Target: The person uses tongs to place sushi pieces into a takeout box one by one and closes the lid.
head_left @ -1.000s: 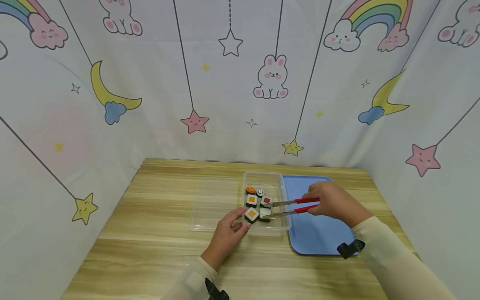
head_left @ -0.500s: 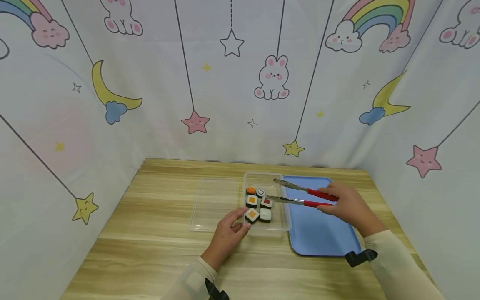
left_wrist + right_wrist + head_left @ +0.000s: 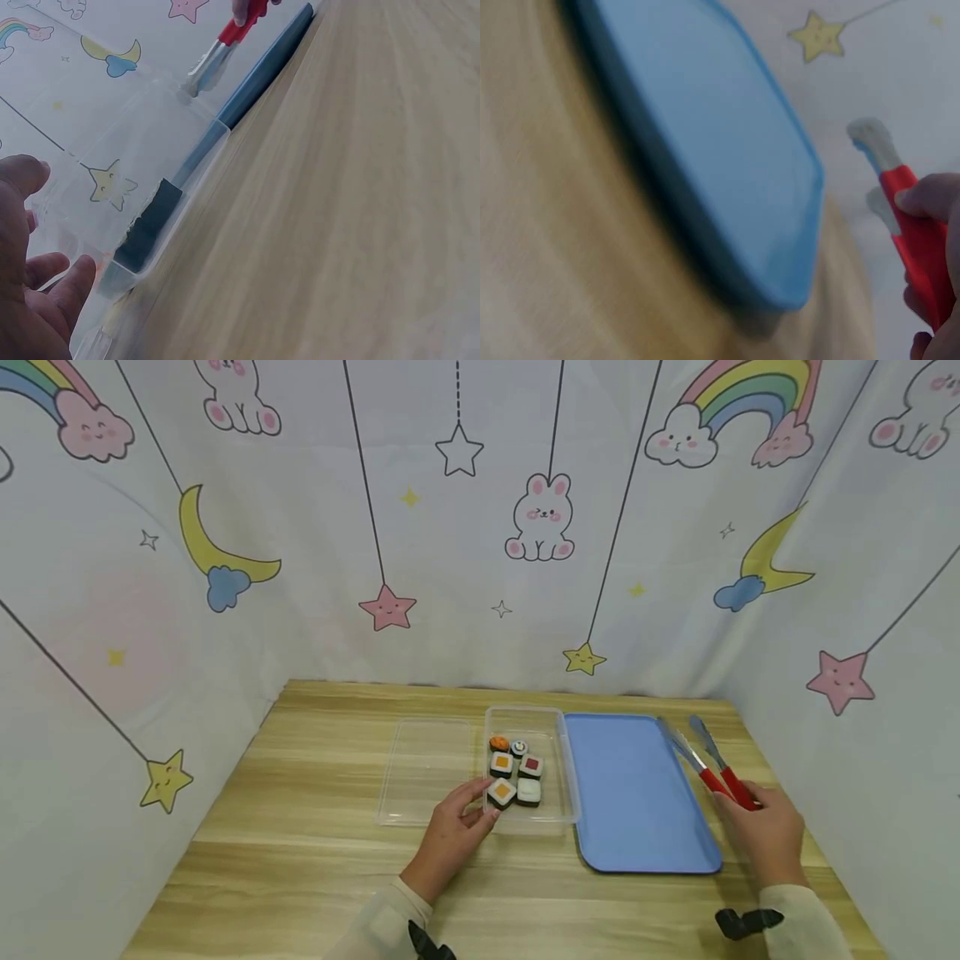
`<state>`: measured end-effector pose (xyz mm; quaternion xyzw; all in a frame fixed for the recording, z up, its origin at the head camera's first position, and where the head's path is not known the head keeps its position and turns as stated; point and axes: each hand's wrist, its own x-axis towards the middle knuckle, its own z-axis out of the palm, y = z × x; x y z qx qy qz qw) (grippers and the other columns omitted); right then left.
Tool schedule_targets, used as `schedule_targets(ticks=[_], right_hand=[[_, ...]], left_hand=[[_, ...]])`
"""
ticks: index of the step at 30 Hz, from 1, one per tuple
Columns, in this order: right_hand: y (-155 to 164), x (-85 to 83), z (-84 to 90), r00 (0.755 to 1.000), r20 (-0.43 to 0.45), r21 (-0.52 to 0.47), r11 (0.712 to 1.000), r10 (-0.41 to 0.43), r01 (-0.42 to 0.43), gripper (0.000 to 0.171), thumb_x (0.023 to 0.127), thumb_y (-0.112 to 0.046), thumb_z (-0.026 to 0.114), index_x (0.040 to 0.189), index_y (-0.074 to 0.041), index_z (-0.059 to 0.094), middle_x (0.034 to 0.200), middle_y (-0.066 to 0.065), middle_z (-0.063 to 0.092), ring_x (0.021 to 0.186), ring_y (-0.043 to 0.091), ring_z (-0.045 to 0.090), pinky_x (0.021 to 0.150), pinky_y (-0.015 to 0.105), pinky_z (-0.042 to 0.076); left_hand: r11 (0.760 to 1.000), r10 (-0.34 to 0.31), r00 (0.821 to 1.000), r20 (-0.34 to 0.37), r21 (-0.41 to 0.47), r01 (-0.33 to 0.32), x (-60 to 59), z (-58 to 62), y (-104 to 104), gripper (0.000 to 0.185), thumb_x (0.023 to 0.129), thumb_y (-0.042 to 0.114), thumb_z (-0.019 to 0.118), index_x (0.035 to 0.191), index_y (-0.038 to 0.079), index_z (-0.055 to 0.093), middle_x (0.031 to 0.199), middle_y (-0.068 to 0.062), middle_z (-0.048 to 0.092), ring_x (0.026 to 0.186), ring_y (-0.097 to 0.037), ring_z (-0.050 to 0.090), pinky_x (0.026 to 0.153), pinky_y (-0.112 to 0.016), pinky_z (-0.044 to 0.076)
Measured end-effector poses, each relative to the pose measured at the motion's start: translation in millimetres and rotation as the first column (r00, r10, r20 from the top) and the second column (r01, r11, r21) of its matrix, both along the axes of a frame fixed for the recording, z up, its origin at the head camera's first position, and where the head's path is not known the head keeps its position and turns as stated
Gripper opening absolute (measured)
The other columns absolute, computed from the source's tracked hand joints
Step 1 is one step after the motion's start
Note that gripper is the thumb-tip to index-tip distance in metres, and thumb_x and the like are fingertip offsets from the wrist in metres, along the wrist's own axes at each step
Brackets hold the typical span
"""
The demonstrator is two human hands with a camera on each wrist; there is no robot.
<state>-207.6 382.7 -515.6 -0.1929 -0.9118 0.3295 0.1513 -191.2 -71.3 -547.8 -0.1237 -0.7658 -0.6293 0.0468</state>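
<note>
My left hand [image 3: 453,831] rests at the near left corner of a clear plastic box [image 3: 558,781], its fingertips touching the walls. Several toy sushi pieces sit inside, among them one with an orange top [image 3: 499,743], one with a dark red centre [image 3: 531,766] and a plain white one [image 3: 528,792]. Over the right edge of a blue tray [image 3: 637,810], my right hand [image 3: 768,835] grips metal tongs with red handles [image 3: 738,787]. The tongs' two arms stand apart, pointing away from me, with nothing between their tips. In the right wrist view, the thumb presses on the red handle [image 3: 922,255].
A clear plastic lid [image 3: 426,772] lies flat left of the box. The blue tray stands directly right of the box on the wooden table [image 3: 300,860]. A white cloth backdrop [image 3: 465,543] with cartoon prints rises behind and on both sides.
My right hand has carried the tongs right, from over the sushi box to the far side of the blue tray. The left hand and the sushi stay where they were.
</note>
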Motion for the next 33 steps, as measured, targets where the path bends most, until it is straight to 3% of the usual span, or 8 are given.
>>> schedule_targets(ticks=[2,6,11,15,26,33], right_hand=[[6,3.3,-12.5,0.999,-0.011,-0.007,0.999,-0.038,0.038,0.06,0.092,-0.036,0.079,0.132,0.007,0.065,0.119,0.033,0.064,0.103,0.045,0.061,0.075,0.044,0.052],[12,9.2,-32.1,0.997,-0.038,0.007,0.998,-0.067,0.067,0.058,0.089,-0.033,0.082,0.127,0.008,0.068,0.113,0.033,0.066,0.098,0.045,0.063,0.073,0.045,0.051],[12,11.6,-44.4,0.996,-0.033,-0.009,0.997,-0.082,0.082,0.059,0.089,-0.035,0.082,0.128,0.007,0.068,0.115,0.033,0.067,0.1,0.045,0.063,0.074,0.044,0.052],[12,11.4,-49.8,0.996,-0.045,0.005,0.997,-0.077,0.077,0.056,0.09,-0.032,0.081,0.127,0.008,0.068,0.116,0.033,0.066,0.1,0.046,0.063,0.077,0.048,0.053],[11,11.8,-55.9,0.995,-0.024,-0.003,0.995,-0.099,0.099,0.059,0.091,-0.029,0.079,0.132,0.009,0.064,0.122,0.036,0.063,0.107,0.049,0.061,0.091,0.061,0.053],[8,11.7,-56.4,0.99,-0.069,0.006,0.993,-0.121,0.122,0.053,0.09,-0.025,0.081,0.13,0.007,0.067,0.12,0.033,0.066,0.104,0.047,0.063,0.086,0.057,0.053]], left_hand=[[1.0,-0.002,1.0,-0.006,0.007,0.002,-2.7,-7.7,-1,0.049,0.095,0.008,0.077,0.141,0.003,0.062,0.146,-0.016,0.057,0.133,-0.039,0.056,0.1,-0.04,0.058],[1.0,-0.003,1.0,-0.007,0.017,0.003,-2.0,-8.3,-2,0.049,0.095,0.008,0.077,0.141,0.003,0.063,0.146,-0.017,0.057,0.132,-0.039,0.057,0.1,-0.041,0.058],[0.999,-0.003,1.0,-0.011,0.051,0.003,-2.3,-8.6,-1,0.049,0.094,0.004,0.077,0.141,0.002,0.062,0.146,-0.019,0.056,0.131,-0.04,0.057,0.098,-0.041,0.059],[0.997,-0.006,1.0,-0.009,0.079,0.006,-2.7,-9.4,0,0.049,0.094,0.001,0.076,0.14,0.0,0.062,0.146,-0.02,0.056,0.131,-0.042,0.057,0.098,-0.039,0.059],[1.0,-0.018,1.0,-0.012,0.023,0.019,-3.7,-13.5,-2,0.05,0.096,0.009,0.076,0.142,0.0,0.061,0.148,-0.018,0.055,0.132,-0.039,0.057,0.097,-0.029,0.058],[1.0,-0.018,1.0,0.003,-0.001,0.018,-5.2,-12.4,-3,0.051,0.096,0.011,0.076,0.143,0.001,0.06,0.149,-0.016,0.055,0.132,-0.035,0.057,0.097,-0.027,0.058]])
